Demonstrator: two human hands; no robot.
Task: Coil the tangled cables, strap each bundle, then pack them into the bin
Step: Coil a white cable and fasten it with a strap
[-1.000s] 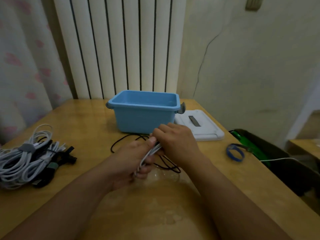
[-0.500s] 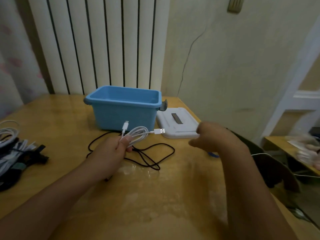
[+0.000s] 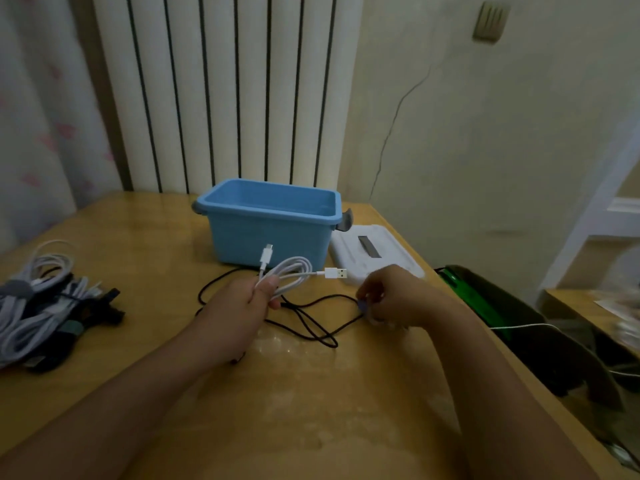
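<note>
Moved: your right hand (image 3: 391, 299) has come back from the table edge pinching a blue strap (image 3: 362, 307)
Left hand (image 3: 242, 306): grips white USB cable coil (image 3: 289, 273)
Strapping: wrap beside your thumb, loops tight

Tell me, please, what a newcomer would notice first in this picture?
First, the blue bin standing open at the table's middle. In front of it, the left hand grips a coiled white cable, while the right hand pinches a small blue strap. A black cable lies loose between them.
</note>
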